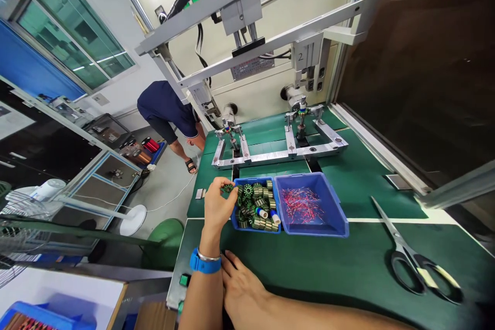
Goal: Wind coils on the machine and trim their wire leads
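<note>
A small green ring point(228, 187) is pinched between the closed fingers point(223, 183) of the left hand point(217, 205), at the near-left rim of a blue bin point(255, 227) filled with more green rings, just right of the fingers. The right hand point(242, 283) is laid flat on the green table point(348, 263), fingers spread and empty. Scissors point(413, 258) are seen well to the right.

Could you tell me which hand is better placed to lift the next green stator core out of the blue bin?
Left. The left hand already pinches a green stator core at the blue bin; the right hand rests flat on the mat.
</note>
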